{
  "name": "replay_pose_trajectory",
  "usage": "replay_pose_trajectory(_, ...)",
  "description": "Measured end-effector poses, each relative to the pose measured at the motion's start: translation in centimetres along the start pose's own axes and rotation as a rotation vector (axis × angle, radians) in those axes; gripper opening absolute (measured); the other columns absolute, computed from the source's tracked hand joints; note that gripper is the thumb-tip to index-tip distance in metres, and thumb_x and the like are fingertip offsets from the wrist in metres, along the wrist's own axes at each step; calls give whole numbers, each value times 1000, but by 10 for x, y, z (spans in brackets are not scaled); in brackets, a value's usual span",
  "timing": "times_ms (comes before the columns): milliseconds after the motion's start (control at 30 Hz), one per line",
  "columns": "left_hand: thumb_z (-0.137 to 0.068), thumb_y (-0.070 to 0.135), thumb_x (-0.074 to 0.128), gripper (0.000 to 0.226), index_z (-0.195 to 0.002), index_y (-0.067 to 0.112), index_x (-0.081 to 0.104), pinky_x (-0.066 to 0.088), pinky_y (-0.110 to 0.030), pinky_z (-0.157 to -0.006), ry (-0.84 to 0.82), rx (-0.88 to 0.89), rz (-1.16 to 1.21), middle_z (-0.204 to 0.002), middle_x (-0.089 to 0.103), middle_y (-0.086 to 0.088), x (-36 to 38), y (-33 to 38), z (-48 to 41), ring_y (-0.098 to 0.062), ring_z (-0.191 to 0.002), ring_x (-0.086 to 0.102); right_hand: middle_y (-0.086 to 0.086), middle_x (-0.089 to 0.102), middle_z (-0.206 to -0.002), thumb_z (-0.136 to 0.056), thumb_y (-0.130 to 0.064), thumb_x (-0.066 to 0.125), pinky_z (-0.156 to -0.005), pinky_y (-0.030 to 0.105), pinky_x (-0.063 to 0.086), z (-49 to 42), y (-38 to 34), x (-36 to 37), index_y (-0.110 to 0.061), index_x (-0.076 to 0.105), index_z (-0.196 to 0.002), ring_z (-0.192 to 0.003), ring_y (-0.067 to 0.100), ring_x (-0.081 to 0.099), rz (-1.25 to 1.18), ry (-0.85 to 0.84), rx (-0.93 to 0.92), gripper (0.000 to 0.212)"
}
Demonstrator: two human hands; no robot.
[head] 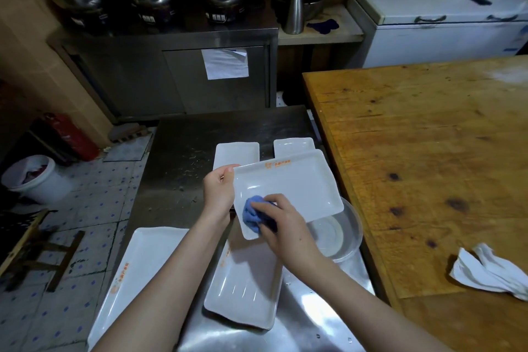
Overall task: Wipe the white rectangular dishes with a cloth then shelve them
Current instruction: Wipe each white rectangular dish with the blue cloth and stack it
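My left hand (218, 188) grips the left edge of a white rectangular dish (294, 186) with orange lettering, held tilted above the steel counter (183, 151). My right hand (283, 226) holds a bunched blue cloth (253, 216) against the dish's near left corner. Two more white dishes lie on the counter below my arms, one (245, 291) in the middle and one (137, 268) at the left. Two others stand farther back, one (237, 153) on the left and one (294, 146) on the right, partly hidden by the held dish.
A clear round basin (340, 234) sits under the held dish's right end. A wooden table (414, 166) with a crumpled white cloth (485, 271) fills the right. A steel cabinet (171, 74) with pots stands behind, a white bucket (34, 177) and red extinguisher (71, 137) on the floor at left.
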State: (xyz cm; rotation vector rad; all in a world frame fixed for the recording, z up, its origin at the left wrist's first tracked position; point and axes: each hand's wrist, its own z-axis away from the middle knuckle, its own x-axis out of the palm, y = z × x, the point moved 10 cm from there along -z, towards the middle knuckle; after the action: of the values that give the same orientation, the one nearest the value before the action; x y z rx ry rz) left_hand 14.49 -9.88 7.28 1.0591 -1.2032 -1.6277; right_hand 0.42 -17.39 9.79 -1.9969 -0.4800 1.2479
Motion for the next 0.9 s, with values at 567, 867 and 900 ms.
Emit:
replay_pose_trajectory(567,-99,17,42,28,-96,9,68,40,-22,-48,34,-62,16,-91,68,-12,-7,-9,-9,-22,-73,59,10,57,-109,-76,11,62,-83,22,46,0,74,-90,-5,68,-106,-96,23,59,152,276,96,35)
replay_pose_trajectory(867,-101,19,43,28,-82,20,63,49,-29,-60,79,-64,43,-94,67,-15,-3,-4,-3,-31,-86,64,7,59,-109,-73,0,60,-78,15,41,-1,23,-33,-12,68,-105,-92,21,61,77,153,6,35)
replay_pose_trajectory(900,-101,20,43,29,-79,22,63,53,-36,-69,86,-65,39,-93,67,-14,-1,-4,-1,-33,-90,65,7,58,-109,-73,-1,59,-79,13,39,-1,14,-23,-13,67,-106,-93,21,61,72,117,-24,36)
